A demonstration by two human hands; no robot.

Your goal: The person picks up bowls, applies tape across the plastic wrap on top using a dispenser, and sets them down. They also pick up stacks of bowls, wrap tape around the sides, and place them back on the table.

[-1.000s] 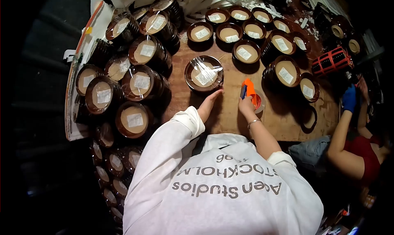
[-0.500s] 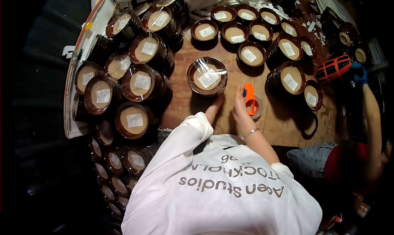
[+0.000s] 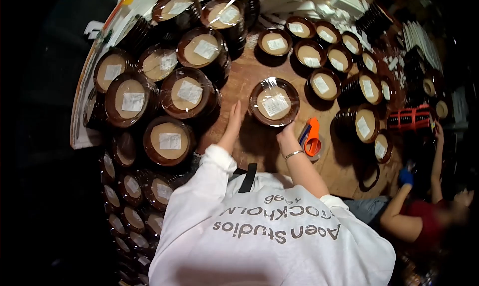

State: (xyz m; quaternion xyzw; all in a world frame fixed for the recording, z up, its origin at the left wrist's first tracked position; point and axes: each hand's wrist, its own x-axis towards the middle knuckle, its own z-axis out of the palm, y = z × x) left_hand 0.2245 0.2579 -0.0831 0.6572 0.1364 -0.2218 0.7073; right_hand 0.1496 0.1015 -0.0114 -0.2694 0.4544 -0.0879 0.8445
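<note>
In the middle of the wooden table stands a stack of dark brown round dishes [image 3: 273,105], under shiny clear film with a white label on top. My right hand [image 3: 288,134], below a silver bangle, rests against its near right side; the fingers are mostly hidden by the stack. To the left of the stack, my left hand [image 3: 233,122] is held open and upright, fingers stretched, with a gap to the dishes. An orange tape dispenser [image 3: 312,136] with a roll of tape lies just right of my right wrist.
Film-wrapped dish stacks [image 3: 187,94] crowd the left side, with more [image 3: 132,218] lower down. Smaller stacks [image 3: 323,85] stand at the back right. White foam [image 3: 299,9] lies behind. At right, a co-worker's arm [image 3: 437,156] reaches to a red-strapped stack [image 3: 411,120].
My left hand has come off the stack and moved left. My right hand has moved from beside the tape dispenser to the stack's near right side. The view has shifted and tilted.
</note>
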